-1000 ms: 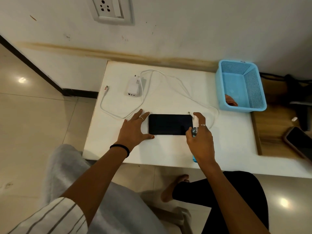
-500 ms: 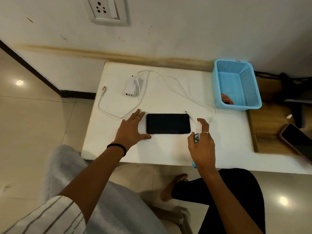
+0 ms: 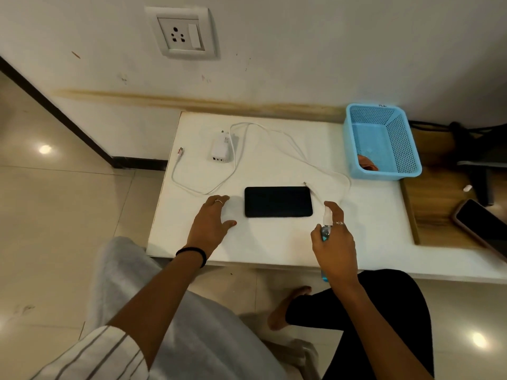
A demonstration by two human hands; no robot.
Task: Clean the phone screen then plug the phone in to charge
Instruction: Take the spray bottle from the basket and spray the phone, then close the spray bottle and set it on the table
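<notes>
Right hand (image 3: 333, 242): nearest item, over the front of the table (image 3: 274, 242), fingers curled round a spray bottle (image 3: 326, 229). Bottle upright, white nozzle at top, blue body showing between the fingers and below the wrist. Forefinger lies over the nozzle; whether it presses cannot be told.

Left hand (image 3: 211, 224): fingers spread and relaxed, holding nothing, on or just above the table left of the phone (image 3: 278, 201), a small gap between thumb and phone edge.

Phone: flat on the table, dark screen up, between the two hands. Long axis runs left to right, parallel to the table's front edge. Its right end lies just left of the nozzle, not touching the right hand.

Cable (image 3: 233, 171): white, looped behind the phone; one plug end near the phone's far right corner, the other at the table's left edge.

Charger (image 3: 220, 149): white, beyond the phone, unplugged.

Basket (image 3: 406, 149): blue, far right corner.

Socket (image 3: 182, 34): on the wall.
</notes>
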